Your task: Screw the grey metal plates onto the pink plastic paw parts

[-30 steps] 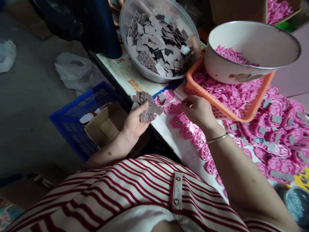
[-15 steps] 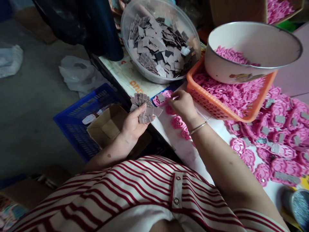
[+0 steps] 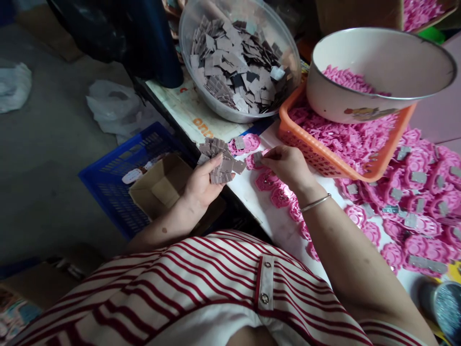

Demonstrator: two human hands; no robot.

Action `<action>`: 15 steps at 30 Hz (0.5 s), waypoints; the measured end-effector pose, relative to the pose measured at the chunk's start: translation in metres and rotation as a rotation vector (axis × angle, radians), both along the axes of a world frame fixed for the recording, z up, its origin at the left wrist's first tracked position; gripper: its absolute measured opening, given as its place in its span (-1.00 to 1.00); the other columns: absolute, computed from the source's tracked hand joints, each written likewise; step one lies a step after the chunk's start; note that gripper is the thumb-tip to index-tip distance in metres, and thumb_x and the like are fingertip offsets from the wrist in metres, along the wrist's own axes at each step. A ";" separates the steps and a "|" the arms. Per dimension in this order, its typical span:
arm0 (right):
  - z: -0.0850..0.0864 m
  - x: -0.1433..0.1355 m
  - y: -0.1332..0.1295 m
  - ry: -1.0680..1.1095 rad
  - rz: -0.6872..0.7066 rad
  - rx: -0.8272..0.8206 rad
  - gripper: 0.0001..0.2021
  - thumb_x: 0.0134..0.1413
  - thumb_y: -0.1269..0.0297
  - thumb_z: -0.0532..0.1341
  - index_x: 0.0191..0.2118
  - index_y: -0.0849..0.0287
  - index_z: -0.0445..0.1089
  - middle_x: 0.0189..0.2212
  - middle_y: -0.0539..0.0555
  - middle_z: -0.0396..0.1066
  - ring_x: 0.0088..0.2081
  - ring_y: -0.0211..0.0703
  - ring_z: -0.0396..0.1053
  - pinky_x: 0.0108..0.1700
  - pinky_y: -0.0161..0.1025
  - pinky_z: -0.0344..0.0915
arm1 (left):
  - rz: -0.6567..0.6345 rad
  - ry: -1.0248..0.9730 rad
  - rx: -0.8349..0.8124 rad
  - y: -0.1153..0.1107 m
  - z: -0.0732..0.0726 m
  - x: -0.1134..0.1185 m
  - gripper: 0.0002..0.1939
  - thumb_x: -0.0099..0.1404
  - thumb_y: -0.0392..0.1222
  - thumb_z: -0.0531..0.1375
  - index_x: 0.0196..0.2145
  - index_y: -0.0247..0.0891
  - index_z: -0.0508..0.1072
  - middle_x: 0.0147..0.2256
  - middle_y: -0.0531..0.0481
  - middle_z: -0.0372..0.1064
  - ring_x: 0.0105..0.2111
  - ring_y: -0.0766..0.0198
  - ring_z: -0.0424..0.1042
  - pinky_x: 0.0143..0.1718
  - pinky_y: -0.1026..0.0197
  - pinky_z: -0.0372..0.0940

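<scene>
My left hand (image 3: pixel 203 182) is closed around a fanned bunch of small grey-brown square pieces (image 3: pixel 221 166), thumb on top. My right hand (image 3: pixel 290 166) pinches one grey square piece (image 3: pixel 258 158) at its edge, over a pink plastic part in the row on the white sheet. Just beyond it, a scalloped pink plastic part (image 3: pixel 252 141) lies with a grey square on it. Nearer to me, the row of pink parts (image 3: pixel 283 196) runs on under my right forearm, which hides some of them.
A clear plastic bowl (image 3: pixel 236 114) of grey squares stands at the back. An orange basket (image 3: pixel 334 168) of small pink pieces supports a white enamel basin (image 3: pixel 360 108). Many pink parts with grey squares (image 3: pixel 418 202) lie heaped at right. A blue crate (image 3: pixel 108 192) holding a cardboard box sits below left.
My right hand has moved toward me and slightly right, from the far pink part to the one nearer, uncovering more of the row. My left hand stays nearly in place with its bunch.
</scene>
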State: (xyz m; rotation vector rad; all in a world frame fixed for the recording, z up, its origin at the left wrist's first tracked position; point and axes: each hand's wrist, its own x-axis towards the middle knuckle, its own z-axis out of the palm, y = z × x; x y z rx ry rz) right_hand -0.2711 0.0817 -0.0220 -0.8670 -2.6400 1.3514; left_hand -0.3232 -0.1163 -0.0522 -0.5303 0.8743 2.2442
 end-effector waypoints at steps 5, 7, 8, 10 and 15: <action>0.019 0.008 -0.009 0.030 -0.010 0.039 -0.84 -0.05 0.23 0.38 -0.44 0.22 0.52 -0.54 0.00 0.44 -0.46 -0.33 0.24 -0.37 -0.30 0.17 | 0.003 0.020 0.027 0.002 -0.004 0.002 -0.89 0.29 -0.39 0.28 -0.26 -0.22 0.54 -0.37 0.12 0.57 -0.42 0.36 0.56 -0.39 0.33 0.43; 0.027 0.016 -0.018 0.042 0.049 -0.095 -0.69 0.04 0.02 0.35 -0.36 0.23 0.54 -0.53 0.01 0.45 -0.49 -0.34 0.25 -0.41 -0.31 0.20 | -0.005 0.045 0.031 0.004 -0.004 0.004 -0.89 0.27 -0.37 0.31 -0.26 -0.21 0.54 -0.36 0.12 0.57 -0.40 0.36 0.55 -0.38 0.33 0.42; 0.031 0.020 -0.023 0.048 0.088 -0.211 -0.60 0.03 -0.08 0.36 -0.32 0.23 0.53 -0.52 0.01 0.45 -0.51 -0.35 0.25 -0.45 -0.33 0.20 | -0.016 0.060 0.034 0.006 -0.004 0.005 -0.90 0.27 -0.36 0.32 -0.26 -0.21 0.54 -0.36 0.12 0.57 -0.40 0.35 0.55 -0.38 0.32 0.41; 0.034 0.027 -0.033 0.045 0.135 -0.388 -0.46 -0.08 -0.23 0.39 -0.30 0.24 0.50 -0.53 0.01 0.43 -0.55 -0.37 0.25 -0.52 -0.34 0.21 | -0.043 0.077 0.031 0.009 -0.003 0.008 -0.92 0.28 -0.35 0.31 -0.27 -0.21 0.54 -0.37 0.10 0.56 -0.40 0.34 0.55 -0.38 0.31 0.41; 0.023 0.039 -0.045 0.039 0.113 -0.360 -0.43 0.01 -0.32 0.27 -0.35 0.21 0.40 -0.55 0.02 0.41 -0.55 -0.31 0.34 -0.50 -0.30 0.36 | -0.029 0.050 -0.008 0.014 -0.001 0.014 -0.91 0.27 -0.37 0.30 -0.28 -0.21 0.56 -0.38 0.11 0.56 -0.42 0.32 0.55 -0.36 0.28 0.43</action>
